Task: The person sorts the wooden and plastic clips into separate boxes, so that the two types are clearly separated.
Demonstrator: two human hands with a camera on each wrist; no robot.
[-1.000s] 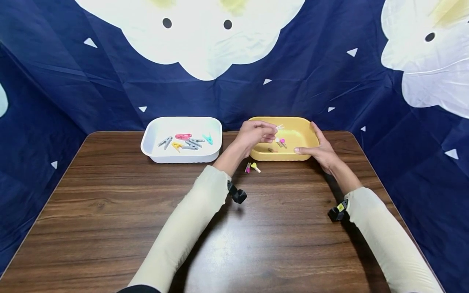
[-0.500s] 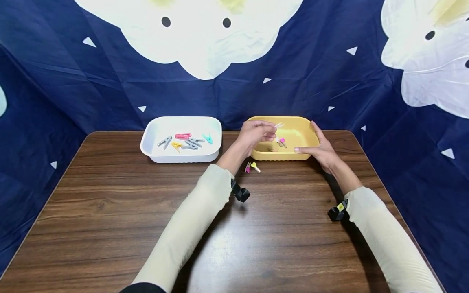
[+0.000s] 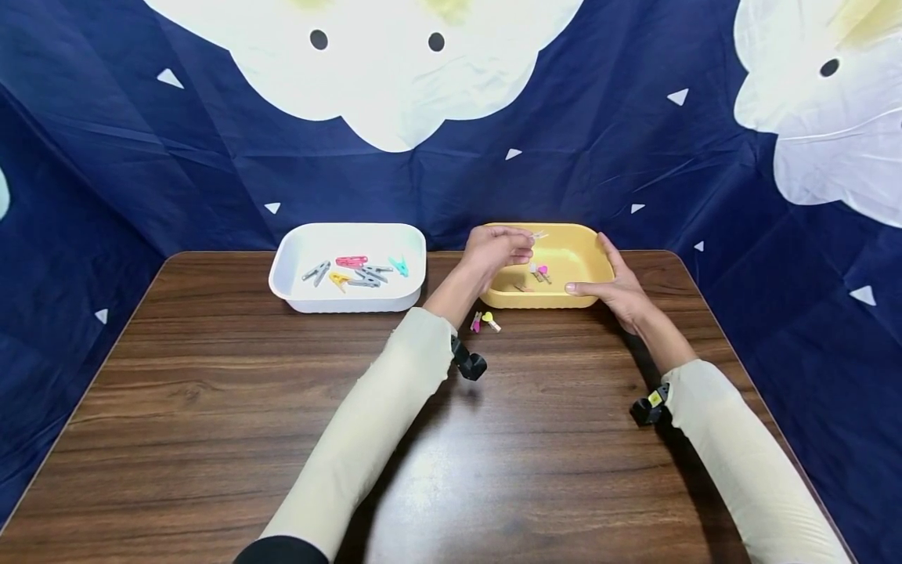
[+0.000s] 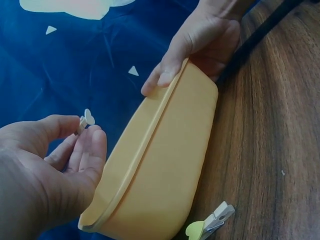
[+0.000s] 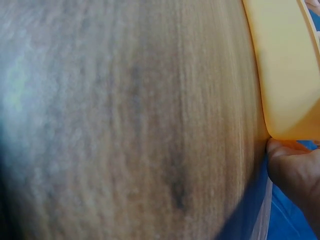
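Note:
My left hand point(image 3: 496, 249) is raised over the left part of a yellow plastic basin point(image 3: 521, 301). Between thumb and fingertips it pinches a small clothespin point(image 4: 86, 121) with a white rounded ornament. At the basin's right end, my right hand point(image 3: 622, 296) grips the rim, thumb on the near side and fingers around the far side. Inside the basin lie a few small clothespins point(image 3: 542, 272), one with a pink heart. On the table before it rest a clothespin with a yellow heart point(image 3: 491, 322) and a pink one point(image 3: 476, 323).
A white plastic basin point(image 3: 303, 305) stands to the left, holding several larger clothespins point(image 3: 352, 262) in grey, red, yellow and teal. Both basins sit near the back edge of the brown wooden table point(image 3: 211, 407). A dark blue patterned cloth point(image 3: 465, 180) hangs behind.
My left hand has shifted slightly right and away from me, still pinching the clothespin, whose angle has changed a little. The right hand stays on the basin.

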